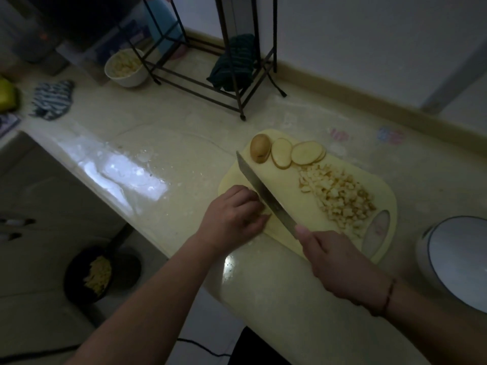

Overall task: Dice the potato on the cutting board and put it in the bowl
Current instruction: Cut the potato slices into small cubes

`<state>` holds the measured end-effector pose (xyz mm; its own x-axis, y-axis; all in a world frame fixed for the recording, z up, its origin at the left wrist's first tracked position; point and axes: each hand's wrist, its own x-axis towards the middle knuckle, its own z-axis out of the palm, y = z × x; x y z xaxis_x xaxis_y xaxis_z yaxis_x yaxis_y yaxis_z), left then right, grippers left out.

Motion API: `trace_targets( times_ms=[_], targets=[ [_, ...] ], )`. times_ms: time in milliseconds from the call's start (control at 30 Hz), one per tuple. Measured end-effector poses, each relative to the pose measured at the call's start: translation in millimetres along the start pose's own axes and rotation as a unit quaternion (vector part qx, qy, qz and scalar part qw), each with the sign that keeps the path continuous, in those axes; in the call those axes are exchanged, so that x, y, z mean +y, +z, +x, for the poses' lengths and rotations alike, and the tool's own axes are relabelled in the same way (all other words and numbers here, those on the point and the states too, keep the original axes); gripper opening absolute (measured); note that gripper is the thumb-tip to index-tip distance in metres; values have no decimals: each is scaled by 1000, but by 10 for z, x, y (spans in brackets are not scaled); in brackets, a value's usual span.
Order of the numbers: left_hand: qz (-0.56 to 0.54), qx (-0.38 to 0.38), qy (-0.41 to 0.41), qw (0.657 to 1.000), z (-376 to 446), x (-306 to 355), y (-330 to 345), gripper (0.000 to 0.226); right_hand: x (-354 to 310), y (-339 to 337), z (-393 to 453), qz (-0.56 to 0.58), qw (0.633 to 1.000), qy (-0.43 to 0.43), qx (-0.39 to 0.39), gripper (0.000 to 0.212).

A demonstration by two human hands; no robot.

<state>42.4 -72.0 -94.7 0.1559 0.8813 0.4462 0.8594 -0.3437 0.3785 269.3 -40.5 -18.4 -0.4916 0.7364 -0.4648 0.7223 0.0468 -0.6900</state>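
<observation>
A yellow cutting board lies on the counter. At its far end sit a potato end piece and several potato slices. A pile of diced potato covers the board's right side. My right hand grips the handle of a long knife, whose blade lies across the board's left part. My left hand, fingers curled, holds down potato pieces beside the blade; they are mostly hidden under it. A white bowl holding diced potato stands far back left.
A black metal rack with a dark cloth stands at the back of the counter. A striped cloth lies at the left. A white round appliance sits at the right edge. A dark pan with food is below the counter.
</observation>
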Motion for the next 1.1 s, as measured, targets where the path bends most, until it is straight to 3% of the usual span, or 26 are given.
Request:
trace_targets(
  times_ms=[367, 633, 900, 1100],
  targets=[
    [2, -10, 6, 1000, -90, 2, -32, 15, -71, 5, -130, -46, 998, -38, -10, 60],
    [2, -2, 13, 1000, -86, -37, -32, 16, 65, 27, -285, -62, 997, -40, -6, 73],
    [-5, -4, 35, 999, -14, -23, -76, 10, -113, 92, 23, -64, 997, -42, -8, 60],
    [-3, -29, 34, 999, -7, -39, -109, 10, -25, -61, 30, 56, 997, 35, -46, 62]
  ],
)
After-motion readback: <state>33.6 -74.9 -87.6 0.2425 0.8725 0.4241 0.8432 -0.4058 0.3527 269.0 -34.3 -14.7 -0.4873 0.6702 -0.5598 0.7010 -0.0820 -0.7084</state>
